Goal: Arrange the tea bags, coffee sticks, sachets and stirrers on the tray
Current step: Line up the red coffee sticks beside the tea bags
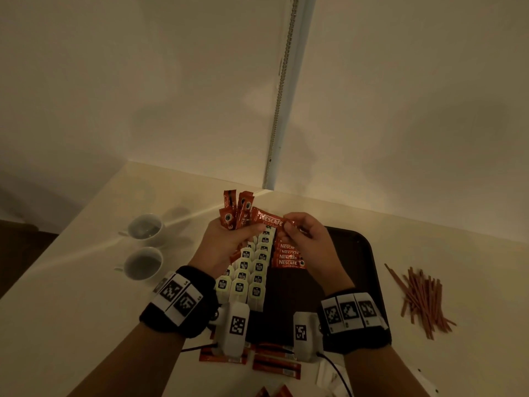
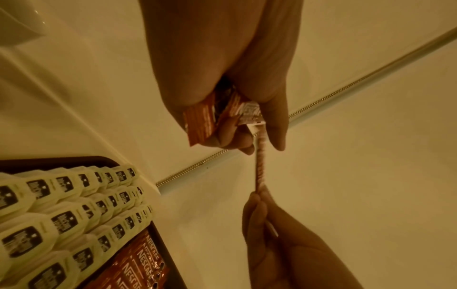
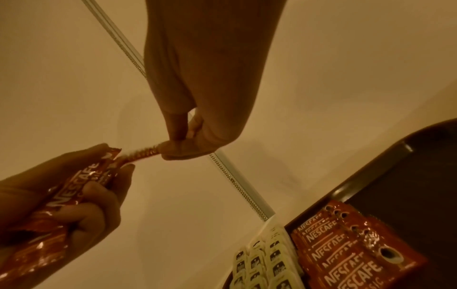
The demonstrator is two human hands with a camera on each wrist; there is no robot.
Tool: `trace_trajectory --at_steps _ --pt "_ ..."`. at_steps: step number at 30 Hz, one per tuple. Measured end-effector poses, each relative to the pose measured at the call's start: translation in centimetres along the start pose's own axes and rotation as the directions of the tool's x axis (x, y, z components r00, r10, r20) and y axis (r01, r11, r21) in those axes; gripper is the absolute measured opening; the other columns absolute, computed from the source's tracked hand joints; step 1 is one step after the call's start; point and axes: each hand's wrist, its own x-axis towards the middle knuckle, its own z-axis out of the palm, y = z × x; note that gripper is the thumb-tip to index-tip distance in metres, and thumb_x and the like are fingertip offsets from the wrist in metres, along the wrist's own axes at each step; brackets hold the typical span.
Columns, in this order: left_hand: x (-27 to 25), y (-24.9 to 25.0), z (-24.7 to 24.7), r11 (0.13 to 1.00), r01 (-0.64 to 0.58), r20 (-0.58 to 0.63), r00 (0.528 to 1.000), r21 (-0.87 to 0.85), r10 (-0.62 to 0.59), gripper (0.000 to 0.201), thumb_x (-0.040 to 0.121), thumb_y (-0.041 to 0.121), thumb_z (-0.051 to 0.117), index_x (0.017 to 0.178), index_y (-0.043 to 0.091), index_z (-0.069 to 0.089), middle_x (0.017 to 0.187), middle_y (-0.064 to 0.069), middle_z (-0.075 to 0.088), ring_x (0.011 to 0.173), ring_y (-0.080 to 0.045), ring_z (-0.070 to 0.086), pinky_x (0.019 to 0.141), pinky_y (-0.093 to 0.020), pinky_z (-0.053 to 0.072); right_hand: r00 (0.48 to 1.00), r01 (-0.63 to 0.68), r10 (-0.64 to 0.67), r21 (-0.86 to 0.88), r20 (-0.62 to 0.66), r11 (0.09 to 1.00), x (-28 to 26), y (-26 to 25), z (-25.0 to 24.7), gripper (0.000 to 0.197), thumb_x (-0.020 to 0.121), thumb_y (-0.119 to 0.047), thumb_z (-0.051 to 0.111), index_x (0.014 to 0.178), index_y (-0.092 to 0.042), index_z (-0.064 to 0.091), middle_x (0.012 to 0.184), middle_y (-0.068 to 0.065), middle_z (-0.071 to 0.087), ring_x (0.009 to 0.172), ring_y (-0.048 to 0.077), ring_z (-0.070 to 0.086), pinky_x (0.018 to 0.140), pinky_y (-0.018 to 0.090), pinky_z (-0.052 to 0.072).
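My left hand [image 1: 229, 239] grips a bundle of red coffee sticks [image 1: 237, 212] above the far left of the dark tray [image 1: 360, 253]. My right hand [image 1: 300, 233] pinches the end of one red coffee stick [image 1: 269, 220] that still reaches into the bundle. Rows of pale tea bags [image 1: 249, 270] cover the tray's left part, and a short stack of coffee sticks [image 1: 289, 255] lies next to them. In the left wrist view the pinched stick [image 2: 261, 160] runs edge-on between both hands. The right wrist view shows the right hand's fingertips [image 3: 173, 150] closed on it.
Two white cups [image 1: 144, 245] stand left of the tray. A heap of brown stirrers [image 1: 420, 299] lies on the table to the right. More coffee sticks [image 1: 269, 362] lie near the table's front edge, below my wrists. A wall rises behind the table.
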Motion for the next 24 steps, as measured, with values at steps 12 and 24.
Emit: trace_trajectory --at_steps 12,24 --pt "0.2 -0.7 -0.1 0.994 -0.004 -0.046 0.999 0.111 0.009 0.007 0.078 0.01 0.075 0.077 0.01 0.068 0.051 0.004 0.059 0.043 -0.004 0.05 0.043 -0.015 0.039 0.99 0.047 -0.031 -0.116 0.138 0.992 -0.6 -1.0 1.5 0.017 0.083 -0.005 0.066 0.1 -0.007 0.067 0.093 0.005 0.068 0.076 0.009 0.066 0.067 0.018 0.053" --pt "0.6 -1.9 -0.7 0.996 0.056 -0.136 0.99 0.066 -0.047 0.011 0.079 0.019 0.073 0.082 0.009 0.068 0.061 -0.003 0.06 0.05 -0.013 0.047 0.046 -0.021 0.037 0.985 -0.025 0.066 -0.248 0.159 0.969 -0.1 -1.1 -1.1 0.024 0.094 -0.007 0.051 0.103 -0.022 0.068 0.102 -0.002 0.066 0.084 0.008 0.067 0.071 0.018 0.054"
